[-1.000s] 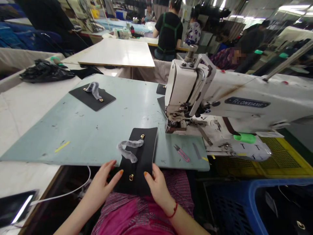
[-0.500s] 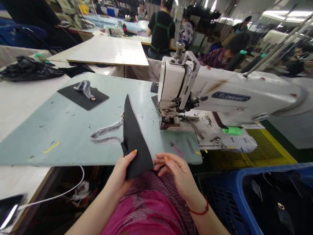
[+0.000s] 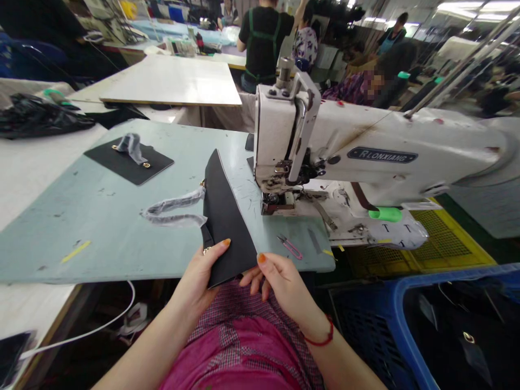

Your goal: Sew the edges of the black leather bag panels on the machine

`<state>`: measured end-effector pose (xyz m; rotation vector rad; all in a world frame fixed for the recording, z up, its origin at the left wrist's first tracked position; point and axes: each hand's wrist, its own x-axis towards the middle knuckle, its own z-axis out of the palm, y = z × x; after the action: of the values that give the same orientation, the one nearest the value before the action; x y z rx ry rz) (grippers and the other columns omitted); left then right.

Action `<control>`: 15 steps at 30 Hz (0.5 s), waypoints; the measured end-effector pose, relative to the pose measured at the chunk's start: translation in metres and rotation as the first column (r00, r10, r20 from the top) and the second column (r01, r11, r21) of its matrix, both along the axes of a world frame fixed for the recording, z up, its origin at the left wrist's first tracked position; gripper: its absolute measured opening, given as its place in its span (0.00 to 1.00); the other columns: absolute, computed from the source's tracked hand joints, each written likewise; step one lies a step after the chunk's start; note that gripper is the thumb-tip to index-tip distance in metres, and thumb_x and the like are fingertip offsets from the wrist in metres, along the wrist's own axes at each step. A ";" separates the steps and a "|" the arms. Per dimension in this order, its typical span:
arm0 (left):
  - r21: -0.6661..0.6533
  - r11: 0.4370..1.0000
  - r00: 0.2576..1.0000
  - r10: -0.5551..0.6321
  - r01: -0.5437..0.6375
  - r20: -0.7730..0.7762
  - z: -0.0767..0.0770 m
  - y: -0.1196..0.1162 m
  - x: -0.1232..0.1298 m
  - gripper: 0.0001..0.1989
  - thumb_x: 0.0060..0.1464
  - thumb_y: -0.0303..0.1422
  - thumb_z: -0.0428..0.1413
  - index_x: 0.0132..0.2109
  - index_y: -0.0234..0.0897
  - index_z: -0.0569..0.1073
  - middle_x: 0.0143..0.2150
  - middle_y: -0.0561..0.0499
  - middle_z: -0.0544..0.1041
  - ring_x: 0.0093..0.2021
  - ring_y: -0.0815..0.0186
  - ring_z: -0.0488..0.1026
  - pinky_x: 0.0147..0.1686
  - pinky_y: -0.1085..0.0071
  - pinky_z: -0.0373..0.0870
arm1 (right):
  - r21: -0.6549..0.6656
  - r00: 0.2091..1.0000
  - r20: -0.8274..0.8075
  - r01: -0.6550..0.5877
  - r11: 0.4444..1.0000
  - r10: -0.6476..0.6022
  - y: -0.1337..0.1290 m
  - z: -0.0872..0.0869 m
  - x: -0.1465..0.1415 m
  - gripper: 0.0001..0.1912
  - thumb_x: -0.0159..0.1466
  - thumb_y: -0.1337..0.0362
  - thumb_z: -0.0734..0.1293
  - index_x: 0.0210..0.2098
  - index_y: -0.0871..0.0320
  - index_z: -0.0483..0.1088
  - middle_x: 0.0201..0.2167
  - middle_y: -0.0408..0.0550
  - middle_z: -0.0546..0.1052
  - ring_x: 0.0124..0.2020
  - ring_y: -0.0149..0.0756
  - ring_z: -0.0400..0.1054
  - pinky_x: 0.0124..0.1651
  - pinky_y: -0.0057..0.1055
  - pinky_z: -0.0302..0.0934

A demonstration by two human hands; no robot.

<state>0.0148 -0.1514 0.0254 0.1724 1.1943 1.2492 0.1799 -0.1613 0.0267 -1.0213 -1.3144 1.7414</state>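
A black bag panel [image 3: 227,227] with a pale edge is tilted up over the table's front edge. Its plastic-wrapped handle [image 3: 173,208] with gold rings sticks out to the left. My left hand [image 3: 203,273] grips the panel's lower left side, thumb on the face, fingers behind. At the lower right corner my right hand [image 3: 278,279] pinches the edge between thumb and fingers, which are partly hidden under the panel. Another black panel [image 3: 130,160] with a wrapped handle lies flat at the far left. The sewing machine [image 3: 325,146] stands just right of the held panel.
Pink thread snips [image 3: 290,247] lie on the pale green tabletop [image 3: 109,227] near its front edge. A blue basket [image 3: 406,325] holding black pieces stands at my right. Behind it is a yellow crate [image 3: 442,238]. Several people work farther back.
My right hand has closed on the panel's lower right corner, its thumb now on the edge. The panel has turned slightly, showing more of its face. The camera view has shifted a little.
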 end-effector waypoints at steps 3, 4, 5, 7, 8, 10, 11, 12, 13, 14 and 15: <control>0.046 0.999 1.000 0.013 -0.012 -0.019 0.000 0.004 0.000 0.18 0.41 0.27 0.66 0.42 0.31 0.73 0.33 0.46 0.82 0.26 0.64 0.78 0.26 0.72 0.76 | -0.029 1.000 0.002 -0.001 1.000 0.001 0.008 -0.006 -0.003 0.26 0.69 0.45 0.61 0.29 0.63 0.69 0.24 0.49 0.77 0.18 0.25 0.63 0.19 0.18 0.54; 0.057 0.998 1.000 0.009 -0.008 -0.023 -0.001 0.005 0.000 0.19 0.41 0.28 0.67 0.42 0.31 0.73 0.34 0.46 0.82 0.27 0.63 0.78 0.26 0.72 0.76 | -0.036 1.000 -0.010 0.008 0.999 -0.008 0.010 -0.009 -0.004 0.26 0.69 0.46 0.62 0.28 0.62 0.69 0.22 0.47 0.76 0.17 0.24 0.62 0.19 0.18 0.54; 0.066 0.998 1.000 0.000 0.001 -0.025 -0.002 0.006 -0.001 0.21 0.41 0.29 0.68 0.43 0.31 0.73 0.34 0.46 0.81 0.27 0.62 0.78 0.27 0.71 0.76 | -0.046 0.999 -0.028 0.018 0.999 -0.019 0.011 -0.011 -0.006 0.26 0.69 0.46 0.62 0.28 0.62 0.69 0.21 0.46 0.75 0.16 0.23 0.60 0.19 0.18 0.54; 0.074 0.997 1.000 -0.017 0.019 -0.025 -0.005 0.009 -0.001 0.23 0.40 0.31 0.69 0.44 0.31 0.72 0.33 0.46 0.81 0.27 0.62 0.78 0.27 0.71 0.76 | -0.078 0.996 -0.075 0.036 0.996 -0.041 0.012 -0.015 -0.009 0.25 0.68 0.46 0.63 0.28 0.62 0.69 0.20 0.45 0.74 0.16 0.23 0.60 0.19 0.18 0.55; 0.072 0.997 0.999 -0.021 0.023 -0.024 -0.006 0.009 -0.001 0.23 0.40 0.32 0.69 0.44 0.31 0.72 0.33 0.46 0.81 0.26 0.63 0.78 0.27 0.71 0.75 | -0.100 0.994 -0.101 0.040 0.994 -0.050 0.012 -0.017 -0.010 0.24 0.68 0.46 0.63 0.29 0.62 0.69 0.20 0.44 0.74 0.16 0.23 0.61 0.19 0.18 0.55; 0.063 0.998 1.000 -0.020 0.021 -0.019 -0.008 0.010 -0.001 0.24 0.39 0.32 0.69 0.44 0.31 0.72 0.33 0.47 0.81 0.26 0.64 0.77 0.26 0.72 0.75 | -0.150 0.987 -0.149 0.038 0.988 -0.061 0.011 -0.021 -0.011 0.24 0.67 0.46 0.65 0.29 0.61 0.69 0.21 0.44 0.75 0.17 0.24 0.63 0.19 0.18 0.57; 0.059 0.998 1.000 -0.017 0.018 -0.018 -0.009 0.010 -0.002 0.24 0.39 0.32 0.70 0.44 0.31 0.72 0.33 0.47 0.81 0.26 0.65 0.77 0.26 0.73 0.74 | -0.173 0.984 -0.168 0.030 0.985 -0.059 0.011 -0.023 -0.010 0.23 0.66 0.46 0.65 0.30 0.61 0.69 0.22 0.44 0.75 0.17 0.24 0.64 0.20 0.18 0.58; 0.057 0.998 1.000 -0.016 0.017 -0.017 -0.010 0.009 -0.002 0.24 0.39 0.32 0.70 0.43 0.31 0.72 0.33 0.47 0.81 0.26 0.65 0.77 0.26 0.73 0.74 | -0.190 0.982 -0.183 0.018 0.982 -0.054 0.011 -0.025 -0.010 0.23 0.66 0.45 0.66 0.30 0.61 0.69 0.22 0.44 0.75 0.18 0.24 0.64 0.20 0.18 0.59; 0.057 0.998 1.000 -0.021 0.021 -0.015 -0.011 0.009 -0.002 0.23 0.40 0.33 0.70 0.43 0.31 0.72 0.33 0.47 0.81 0.26 0.65 0.77 0.26 0.73 0.74 | -0.200 0.980 -0.192 0.005 0.980 -0.044 0.012 -0.026 -0.009 0.23 0.66 0.46 0.66 0.30 0.61 0.69 0.23 0.45 0.75 0.18 0.24 0.65 0.20 0.18 0.60; 0.059 0.998 0.999 -0.029 0.030 -0.014 -0.011 0.008 -0.002 0.23 0.40 0.33 0.70 0.43 0.31 0.72 0.32 0.47 0.81 0.26 0.65 0.77 0.26 0.73 0.74 | -0.202 0.981 -0.193 -0.009 0.979 -0.031 0.012 -0.027 -0.008 0.23 0.66 0.46 0.66 0.31 0.62 0.69 0.23 0.45 0.75 0.18 0.24 0.65 0.20 0.18 0.60; 0.060 0.998 0.999 -0.036 0.037 -0.015 -0.012 0.008 -0.003 0.23 0.40 0.34 0.70 0.43 0.31 0.73 0.31 0.47 0.81 0.26 0.65 0.77 0.25 0.73 0.74 | -0.196 0.982 -0.186 -0.022 0.980 -0.016 0.013 -0.028 -0.007 0.23 0.66 0.46 0.66 0.30 0.62 0.69 0.23 0.45 0.75 0.18 0.24 0.66 0.21 0.18 0.61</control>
<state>0.0122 -0.1436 0.0133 0.2469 1.1611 1.2545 0.1732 -0.1486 -0.0014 -0.9359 -1.0421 1.9487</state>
